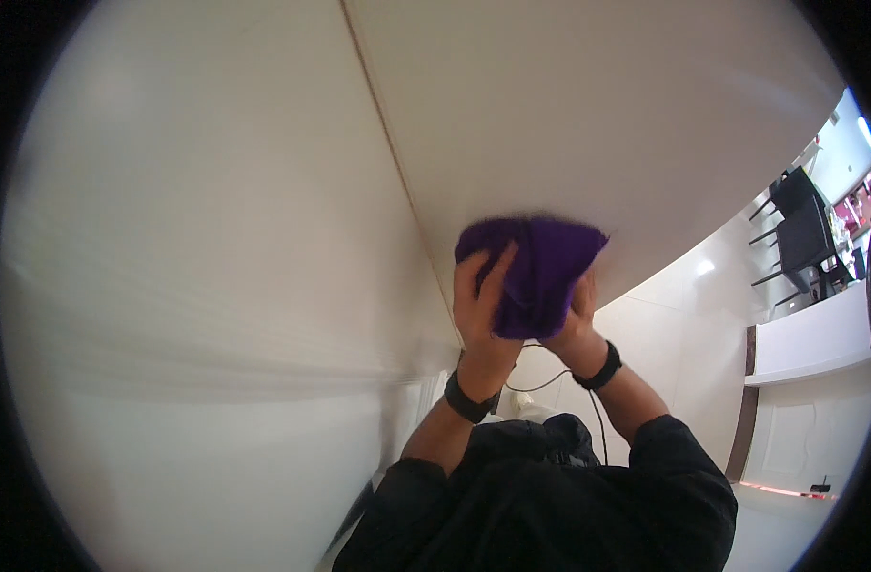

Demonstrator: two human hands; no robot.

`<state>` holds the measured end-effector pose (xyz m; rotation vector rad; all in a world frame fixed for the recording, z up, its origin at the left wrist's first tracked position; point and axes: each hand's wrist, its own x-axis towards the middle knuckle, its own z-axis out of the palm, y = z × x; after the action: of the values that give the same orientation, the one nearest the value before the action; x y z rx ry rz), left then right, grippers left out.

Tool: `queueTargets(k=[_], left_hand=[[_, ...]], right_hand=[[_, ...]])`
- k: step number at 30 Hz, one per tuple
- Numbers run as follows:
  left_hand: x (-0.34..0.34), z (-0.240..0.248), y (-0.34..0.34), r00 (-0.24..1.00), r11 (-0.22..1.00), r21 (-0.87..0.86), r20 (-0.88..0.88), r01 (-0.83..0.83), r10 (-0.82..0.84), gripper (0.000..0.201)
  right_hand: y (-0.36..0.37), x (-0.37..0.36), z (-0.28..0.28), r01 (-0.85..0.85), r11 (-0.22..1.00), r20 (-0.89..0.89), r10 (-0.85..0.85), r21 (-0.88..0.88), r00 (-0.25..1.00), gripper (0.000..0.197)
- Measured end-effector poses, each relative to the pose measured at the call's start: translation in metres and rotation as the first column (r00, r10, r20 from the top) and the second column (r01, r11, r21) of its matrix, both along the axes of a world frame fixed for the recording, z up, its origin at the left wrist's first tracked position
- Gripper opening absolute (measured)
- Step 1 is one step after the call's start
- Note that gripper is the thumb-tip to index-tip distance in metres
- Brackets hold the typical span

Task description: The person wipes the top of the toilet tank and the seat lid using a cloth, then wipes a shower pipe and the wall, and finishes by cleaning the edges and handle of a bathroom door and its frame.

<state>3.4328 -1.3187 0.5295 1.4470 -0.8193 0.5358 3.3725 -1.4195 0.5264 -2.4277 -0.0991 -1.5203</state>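
Your cloth [538, 272], a soft, fuzzy purple bundle, is blurred at its top edge where it presses the smooth white panel [597, 114], near the seam [397, 162]. Your left hand [483, 305] grips its left side, fingers curled over the fabric. Your right hand [577, 319] is mostly hidden behind the cloth, clasping it. Black bands circle both wrists

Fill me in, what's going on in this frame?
A person has both hands raised and holds a purple cloth against a large white panel. The left hand grips the cloth's left side with fingers spread over it; the right hand sits behind its right edge. Both wrists carry black bands. Black chairs stand far right.
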Motion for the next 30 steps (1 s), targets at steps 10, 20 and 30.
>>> queueTargets(k=[10,20,30], left_hand=[[-0.033,-0.134,-0.006,0.967,0.946,0.245,-0.193,0.213,-0.167,0.037],[-0.051,-0.047,-0.038,0.983,0.974,0.134,-0.022,0.185,-0.184,0.042],[-0.075,-0.018,-0.079,0.932,0.935,0.1,0.102,0.339,-0.349,0.047]], right_hand=[[-0.038,-0.06,-0.159,-0.061,0.998,-0.268,0.056,-0.009,0.962,0.032],[-0.074,-0.085,-0.058,0.089,0.966,-0.063,-0.107,-0.241,0.992,0.034],[-0.085,-0.109,-0.113,0.029,0.477,-0.023,-0.019,0.879,1.0,0.037]])
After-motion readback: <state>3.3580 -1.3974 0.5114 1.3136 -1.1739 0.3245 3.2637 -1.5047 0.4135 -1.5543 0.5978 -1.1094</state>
